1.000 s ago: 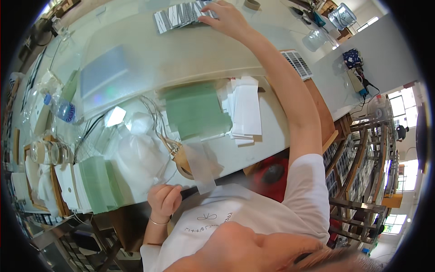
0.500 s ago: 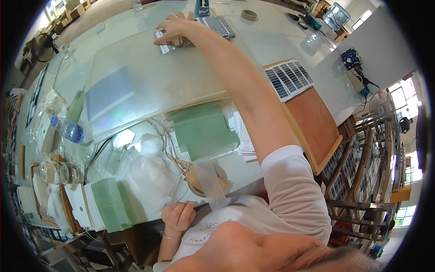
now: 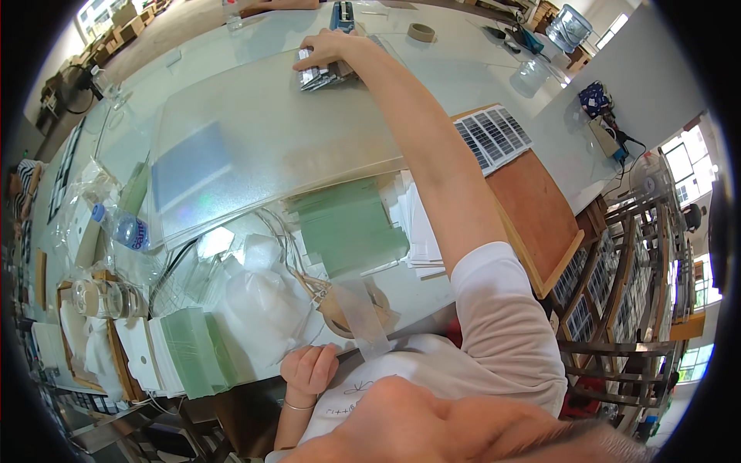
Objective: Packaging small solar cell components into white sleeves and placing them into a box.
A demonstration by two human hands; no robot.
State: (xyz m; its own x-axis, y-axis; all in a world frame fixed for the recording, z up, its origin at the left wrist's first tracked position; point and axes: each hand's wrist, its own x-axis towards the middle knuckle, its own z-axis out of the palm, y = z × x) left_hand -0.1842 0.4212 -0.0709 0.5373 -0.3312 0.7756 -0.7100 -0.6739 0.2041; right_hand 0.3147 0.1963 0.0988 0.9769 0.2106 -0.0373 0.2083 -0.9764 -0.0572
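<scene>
My right arm stretches across the table to its far side. There my right hand [image 3: 328, 50] closes over a stack of small silvery-grey patterned sheets [image 3: 318, 77], its fingers on the stack's top and left edge. The stack lies at the far right of a large translucent sheet [image 3: 270, 116]; part of it is hidden under the hand. Just beyond stands a blue tool or dispenser [image 3: 343, 15], its kind unclear. My left hand [image 3: 310, 369] is curled into a loose fist by the near table edge, with nothing visible in it. A translucent strip [image 3: 360, 316] lies beside it.
A wooden board [image 3: 532, 216] on the right carries a dark-celled sheet [image 3: 494, 139]. Green sheets [image 3: 347, 224], a white plastic bag [image 3: 266, 301] and a water bottle [image 3: 127, 229] crowd the near and left table. Tape [image 3: 421, 32] lies far right. Another person's forearm [image 3: 278, 6] rests at the far edge.
My right hand has moved right, and its fingers have drawn in from spread to closed. The patterned sheets under it have shifted right too. Another person's forearm has appeared at the far edge.
</scene>
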